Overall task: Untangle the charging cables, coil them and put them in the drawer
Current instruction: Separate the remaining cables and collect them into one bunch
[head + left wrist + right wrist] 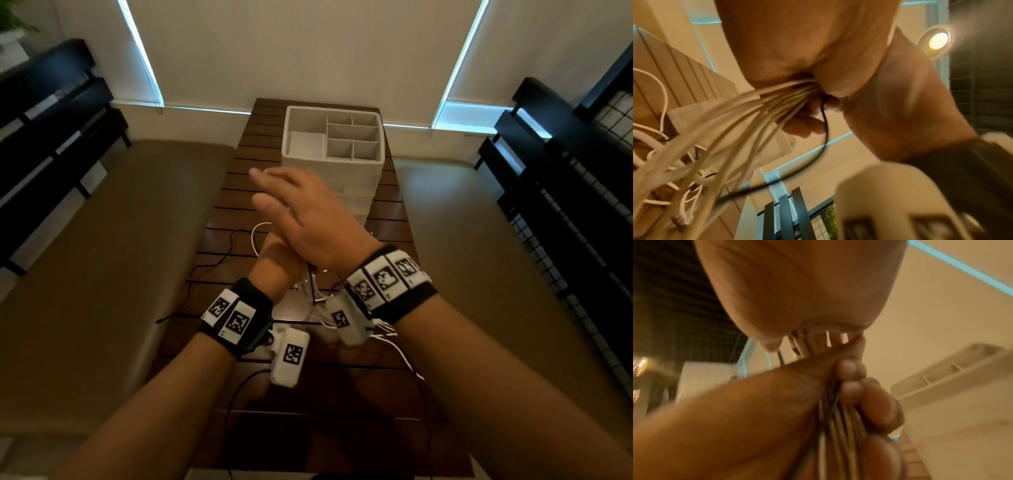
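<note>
- Over the near half of a dark slatted wooden desk (383, 212), both hands meet above a tangle of cables.
- On either side of the desk runs a tan padded bench (113, 246), with dark slatted furniture (51, 130) at 9 and 3 o'clock; pale blinds (308, 44) cover the windows at 12 o'clock, daylight showing at their edges.
- A white drawer organiser (334, 161) stands on the desk at 12 o'clock from the hands, its top tray split into compartments, drawer fronts stacked below.
- The left hand (274, 260) is fisted round a bundle of white charging cables (748, 113); the left wrist view shows the strands fanning out of the bottom of the fist toward 8 o'clock, down to the heap on the desk.
- A thin black cable (825, 123) comes out of the same grip and curves away toward 7 o'clock.
- The right hand (308, 219) lies over the top of the left fist, fingers straight and pointing to 10 o'clock. In the head view it holds nothing, but that view is blurred and the palm side is hidden.
- The right wrist view shows the strands rising out of the left fist toward the right palm; whether they touch it I cannot tell.
- More white cable lies looped on the desk under and at 5 o'clock of the hands, and black cable trails off the desk edge at 8 o'clock.
- Both wrists carry black bands with printed marker tags (383, 279).
</note>
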Tool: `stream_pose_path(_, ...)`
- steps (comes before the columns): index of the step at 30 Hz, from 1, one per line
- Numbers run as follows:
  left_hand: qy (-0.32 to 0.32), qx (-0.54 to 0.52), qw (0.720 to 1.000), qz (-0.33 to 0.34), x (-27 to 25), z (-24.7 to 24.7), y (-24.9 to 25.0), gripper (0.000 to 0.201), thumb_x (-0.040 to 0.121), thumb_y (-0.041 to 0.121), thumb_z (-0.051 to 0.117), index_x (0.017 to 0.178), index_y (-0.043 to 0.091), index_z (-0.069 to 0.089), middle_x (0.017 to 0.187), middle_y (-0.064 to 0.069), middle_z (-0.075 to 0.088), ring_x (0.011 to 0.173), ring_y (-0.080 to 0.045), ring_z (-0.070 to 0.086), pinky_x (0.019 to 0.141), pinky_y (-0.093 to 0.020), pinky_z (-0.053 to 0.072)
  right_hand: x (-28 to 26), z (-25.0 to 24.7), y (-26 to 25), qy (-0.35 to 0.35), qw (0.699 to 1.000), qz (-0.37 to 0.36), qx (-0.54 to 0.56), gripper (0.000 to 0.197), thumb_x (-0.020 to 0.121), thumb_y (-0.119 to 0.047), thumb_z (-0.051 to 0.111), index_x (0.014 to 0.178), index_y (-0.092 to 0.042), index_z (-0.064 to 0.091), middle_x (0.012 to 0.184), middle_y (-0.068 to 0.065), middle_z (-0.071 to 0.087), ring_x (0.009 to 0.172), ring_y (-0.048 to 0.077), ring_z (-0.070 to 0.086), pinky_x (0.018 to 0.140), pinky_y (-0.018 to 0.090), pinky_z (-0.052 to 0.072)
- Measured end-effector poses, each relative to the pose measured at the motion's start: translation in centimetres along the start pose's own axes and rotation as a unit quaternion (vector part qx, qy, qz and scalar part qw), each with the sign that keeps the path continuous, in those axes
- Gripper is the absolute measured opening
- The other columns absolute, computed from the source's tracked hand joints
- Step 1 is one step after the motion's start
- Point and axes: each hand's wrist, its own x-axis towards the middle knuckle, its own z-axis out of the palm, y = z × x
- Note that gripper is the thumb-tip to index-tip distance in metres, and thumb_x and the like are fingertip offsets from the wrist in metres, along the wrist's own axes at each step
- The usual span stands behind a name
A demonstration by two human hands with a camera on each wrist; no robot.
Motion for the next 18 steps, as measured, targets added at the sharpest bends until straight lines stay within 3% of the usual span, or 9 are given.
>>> stream_pose_path(1,0.021,0.008,0.999,-0.033,-0.3,0.3,0.3,0.035,0.109,0.002,0.044,0.143,0.003,0.05,0.13,-0.013,0.066,0.1,-0.016,0.065,0.086,-0.027,0.049,0.5,0.0,-0.2,-0.027,0.998,-0.009,-0.053,0.045,0.11,-0.046,0.038,0.13,-0.021,0.069,0.125,0.003,0.067,0.114,0.016,0.057,0.101,0.033,0.044)
stream_pose_path(2,0.011,0.041,0.999,-0.034,-0.3,0.4,0.4,0.032,0.11,0.002,0.041,0.141,0.002,0.05,0.134,-0.021,0.062,0.108,-0.025,0.063,0.089,-0.028,0.044,0.8,-0.2,-0.3,-0.044,0.996,-0.002,-0.081,0.048,0.111,-0.047,0.036,0.103,-0.02,0.075,0.101,0.001,0.07,0.092,0.013,0.06,0.088,0.033,0.048)
stream_pose_path(4,-0.029,-0.047,0.998,0.004,-0.2,0.1,0.5,0.021,0.108,-0.003,0.044,0.109,0.012,0.058,0.097,-0.017,0.065,0.086,-0.027,0.061,0.076,-0.033,0.045,1.5,-0.5,-0.1,-0.059,0.995,0.018,-0.08,0.057,0.112,-0.046,0.034,0.065,-0.022,0.055,0.063,-0.006,0.053,0.058,0.006,0.047,0.061,0.031,0.038)
stream_pose_path(6,-0.001,-0.041,0.999,0.013,0.7,-0.5,0.0,0.034,0.104,-0.008,0.049,0.093,0.024,0.052,0.081,-0.001,0.059,0.07,-0.014,0.057,0.065,-0.029,0.05,1.7,-0.7,-0.1,-0.074,0.991,0.013,-0.109,0.056,0.112,-0.046,0.033,0.062,-0.025,0.045,0.057,-0.008,0.043,0.053,0.007,0.041,0.059,0.03,0.031)
stream_pose_path(10,0.005,0.025,1.0,-0.015,0.0,-1.1,-0.5,0.042,0.102,-0.012,0.052,0.092,0.029,0.051,0.084,0.007,0.06,0.065,0.001,0.062,0.06,-0.012,0.053,1.8,0.6,0.0,-0.069,0.982,-0.024,-0.175,0.052,0.112,-0.049,0.029,0.071,-0.027,0.053,0.067,-0.006,0.055,0.065,0.016,0.054,0.065,0.034,0.043)
stream_pose_path(13,0.004,0.038,0.999,-0.017,0.3,-0.4,-0.6,0.035,0.102,-0.011,0.048,0.085,0.02,0.052,0.074,-0.001,0.055,0.058,-0.003,0.057,0.055,-0.018,0.047,1.6,0.7,0.6,-0.053,0.99,-0.02,-0.129,0.054,0.111,-0.048,0.029,0.066,-0.029,0.051,0.066,-0.006,0.055,0.065,0.017,0.056,0.065,0.036,0.045)
stream_pose_path(15,0.028,-0.004,0.998,-0.059,0.7,-0.1,0.1,0.024,0.106,-0.003,0.045,0.107,0.016,0.06,0.095,-0.005,0.062,0.08,-0.005,0.064,0.07,-0.02,0.049,1.4,0.5,1.1,-0.025,0.999,-0.013,-0.046,0.045,0.111,-0.045,0.033,0.097,-0.025,0.07,0.093,0.0,0.068,0.086,0.015,0.063,0.082,0.033,0.051)
stream_pose_path(17,0.024,-0.07,0.997,-0.038,0.9,-0.7,0.5,0.029,0.11,0.021,0.045,0.132,0.01,0.06,0.11,-0.011,0.068,0.095,-0.011,0.069,0.075,-0.022,0.052,1.2,0.2,1.6,-0.003,0.999,0.016,0.037,0.047,0.111,-0.045,0.039,0.147,-0.018,0.053,0.134,0.006,0.062,0.119,0.014,0.058,0.099,0.025,0.044)
stream_pose_path(18,0.021,-0.098,0.995,-0.015,1.2,-1.0,0.7,0.034,0.107,0.033,0.051,0.131,0.012,0.064,0.112,-0.012,0.073,0.095,-0.017,0.071,0.074,-0.029,0.056,1.0,0.1,1.7,0.002,0.996,0.037,0.079,0.055,0.11,-0.046,0.041,0.157,-0.017,0.041,0.142,0.007,0.057,0.124,0.013,0.055,0.102,0.025,0.042)
